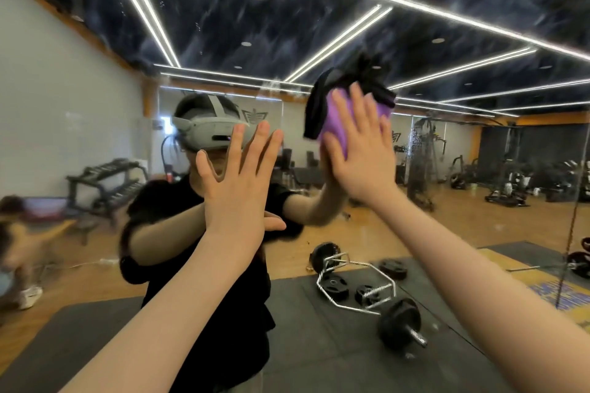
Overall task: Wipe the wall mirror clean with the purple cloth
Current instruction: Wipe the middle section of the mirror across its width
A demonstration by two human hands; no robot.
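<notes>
Two bare hands are raised flat against the wall mirror (95, 99), which fills nearly the whole view and shows smears and specks toward 12 o'clock. The right hand (360, 150), at about 1 o'clock from centre, presses the purple cloth (338, 124) onto the glass with straight fingers spread slightly apart; a black part of the cloth bunches out above and to the left of the fingertips. The left hand (236, 175), near centre, lies on the glass with its fingers straight and fanned apart, holding nothing. In the reflection, a person in a black shirt wears a grey headset (207, 128), and a hex bar with weight plates (357, 290) lies on a dark floor mat toward 5 o'clock.
</notes>
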